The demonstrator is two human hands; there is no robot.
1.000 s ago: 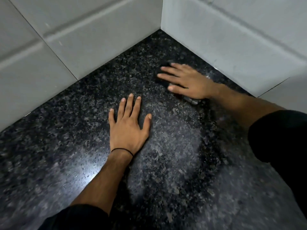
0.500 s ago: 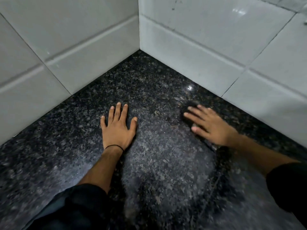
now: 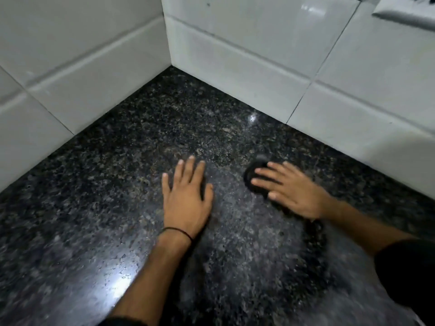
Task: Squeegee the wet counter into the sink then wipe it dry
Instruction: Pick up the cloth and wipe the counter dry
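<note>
1. Head view: the left hand (image 3: 187,198) lies flat on the dark granite counter (image 3: 77,208), fingers spread and pointing to 12 o'clock, grasping nothing. A thin black band (image 3: 177,232) circles its wrist.
2. At 3 o'clock from it, apart, the right hand (image 3: 288,190) presses palm-down on a dark cloth (image 3: 255,178), fingers extended toward 10 o'clock rather than curled. The cloth peeks out at the fingertips; most of it is hidden, and it is blurred.
3. The white tiled walls (image 3: 247,43) meet in a corner at 12 o'clock. A white fixture (image 3: 404,12) sits at the far 1 o'clock edge; I cannot tell what it is. No sink or squeegee is in view.
4. The step looks like the dry wipe, judging by the hazy swept patch between the arms, toward 6 o'clock.
5. To do it well, I'd say keep the palm flat for even pressure, overlap each pass, and work into the wall joint at 1 o'clock, where water tends to sit. The braced left hand should stay off wiped stone.
</note>
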